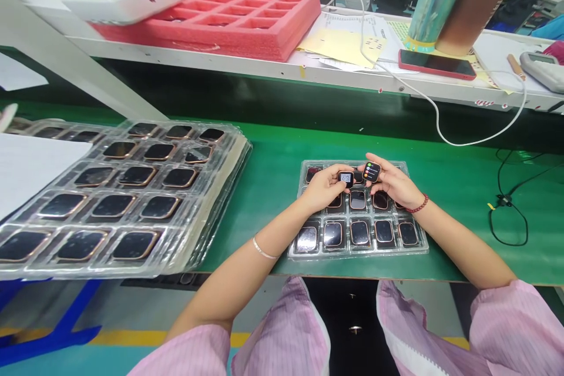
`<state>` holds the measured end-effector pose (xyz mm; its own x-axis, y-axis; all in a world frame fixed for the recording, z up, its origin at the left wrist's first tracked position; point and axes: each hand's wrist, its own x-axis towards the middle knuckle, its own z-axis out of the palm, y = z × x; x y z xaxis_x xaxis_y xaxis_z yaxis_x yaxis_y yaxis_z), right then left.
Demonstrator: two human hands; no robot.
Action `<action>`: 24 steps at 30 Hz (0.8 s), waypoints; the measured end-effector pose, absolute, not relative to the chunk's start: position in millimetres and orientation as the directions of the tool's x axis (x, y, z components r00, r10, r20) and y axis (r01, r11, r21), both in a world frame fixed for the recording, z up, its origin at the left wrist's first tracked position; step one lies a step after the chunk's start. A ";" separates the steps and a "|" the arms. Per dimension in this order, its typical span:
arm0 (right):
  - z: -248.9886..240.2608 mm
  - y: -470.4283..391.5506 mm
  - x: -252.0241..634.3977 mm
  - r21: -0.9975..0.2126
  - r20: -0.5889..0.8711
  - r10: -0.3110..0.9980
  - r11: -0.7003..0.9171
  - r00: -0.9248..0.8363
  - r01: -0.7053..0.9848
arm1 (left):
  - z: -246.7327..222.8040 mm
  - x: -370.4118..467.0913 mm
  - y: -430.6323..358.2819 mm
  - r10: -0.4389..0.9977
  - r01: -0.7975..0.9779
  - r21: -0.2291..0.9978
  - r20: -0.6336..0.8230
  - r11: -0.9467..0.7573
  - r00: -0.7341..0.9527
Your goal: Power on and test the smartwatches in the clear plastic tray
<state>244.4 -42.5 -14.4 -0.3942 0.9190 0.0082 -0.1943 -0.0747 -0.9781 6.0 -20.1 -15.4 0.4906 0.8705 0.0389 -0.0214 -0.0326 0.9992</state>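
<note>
Over a clear plastic tray (359, 255) of smartwatch bodies, both hands are raised and close together. My left hand (325, 189) grips a smartwatch (346, 178) whose lit screen carries a QR-like code. Another smartwatch (371, 172), its screen lit with a list of coloured icons, is held in my right hand (394, 181) between thumb and fingers. Below them, several dark-screened watches (359, 232) lie in the tray's pockets. The back pockets are partly hidden by my hands.
At left stands a stack of clear trays (211, 200) filled with watches, partly covered by white paper (35, 170). The shelf above bears a red foam tray (247, 41), a phone (436, 64) and a teal cup (434, 9). A white cable (434, 103) droops below it; black cable (504, 200) lies right.
</note>
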 end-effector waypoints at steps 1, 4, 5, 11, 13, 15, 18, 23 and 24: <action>-13.8 -41.9 245.8 -0.973 0.006 0.918 -0.086 -0.398 -0.214 | -15.0 6.3 -20.3 0.872 -0.025 0.999 0.035 -0.026 0.487; -12.5 -41.1 248.4 -0.962 -0.011 0.918 -0.118 -0.396 -0.248 | -14.3 6.9 -20.6 0.876 -0.020 1.000 0.008 0.001 0.483; -12.3 -41.3 248.7 -0.959 -0.020 0.920 -0.128 -0.392 -0.252 | -14.4 7.0 -20.5 0.875 -0.015 1.000 0.001 0.007 0.484; -12.5 -43.5 247.1 -0.969 -0.022 0.926 -0.113 -0.377 -0.220 | -16.2 6.5 -20.0 0.876 -0.021 1.000 0.014 -0.005 0.482; -13.0 -43.4 246.4 -0.971 -0.024 0.926 -0.111 -0.377 -0.210 | -16.3 6.5 -20.0 0.879 -0.027 1.000 0.017 -0.004 0.476; -13.6 -42.9 245.4 -0.972 -0.028 0.928 -0.111 -0.371 -0.205 | -16.4 6.7 -19.9 0.876 -0.033 0.999 0.019 -0.004 0.482; -13.7 -42.6 243.4 -0.970 -0.027 0.933 -0.111 -0.358 -0.216 | -17.5 7.0 -19.6 0.873 -0.035 0.999 0.029 -0.014 0.486; -12.5 -42.8 240.9 -0.973 -0.001 0.939 -0.080 -0.345 -0.216 | -18.9 6.5 -19.4 0.878 -0.027 0.999 0.036 -0.026 0.477; -12.6 -42.6 240.7 -0.975 0.000 0.942 -0.074 -0.335 -0.209 | -18.6 6.3 -19.4 0.877 -0.023 0.999 0.030 -0.022 0.480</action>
